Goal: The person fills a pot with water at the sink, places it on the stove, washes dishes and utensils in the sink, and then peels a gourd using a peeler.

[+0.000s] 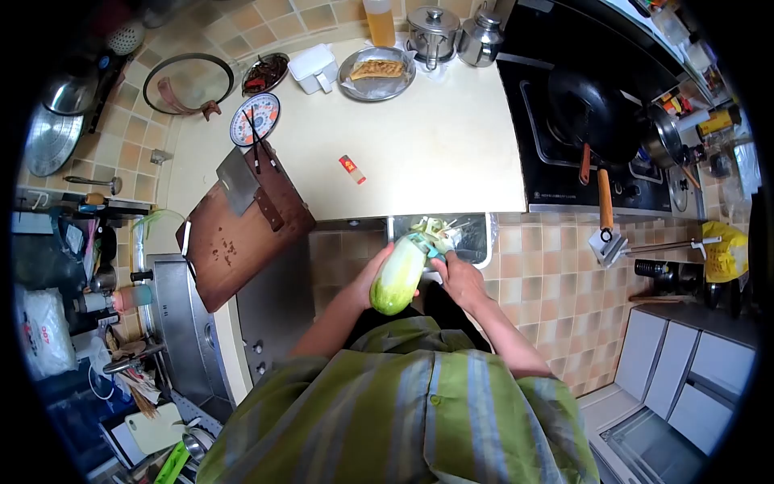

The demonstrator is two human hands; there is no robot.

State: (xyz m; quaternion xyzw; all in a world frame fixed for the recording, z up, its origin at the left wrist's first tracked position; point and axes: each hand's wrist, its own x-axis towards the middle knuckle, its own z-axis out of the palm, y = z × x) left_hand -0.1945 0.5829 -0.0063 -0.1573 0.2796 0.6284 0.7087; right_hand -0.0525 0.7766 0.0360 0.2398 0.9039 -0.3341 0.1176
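Note:
My left hand (pixel 368 277) is wrapped round the side of a large pale-green gourd (pixel 397 277), which has a whitish peeled upper part and greener skin at its lower end. My right hand (pixel 463 282) is closed on a small teal peeler (pixel 434 252) at the gourd's right side; its handle is mostly hidden by the fingers. Just beyond the gourd, strips of peel (pixel 438 231) lie in a bin with a white rim (pixel 489 242) below the counter edge.
A wooden cutting board (pixel 234 258) carries a cleaver (pixel 239 184) near the sink (pixel 181 323) on the left. On the counter are a patterned plate (pixel 255 119), a red packet (pixel 352 169) and a metal plate with food (pixel 355 89). A wok (pixel 592 105) sits on the stove at right.

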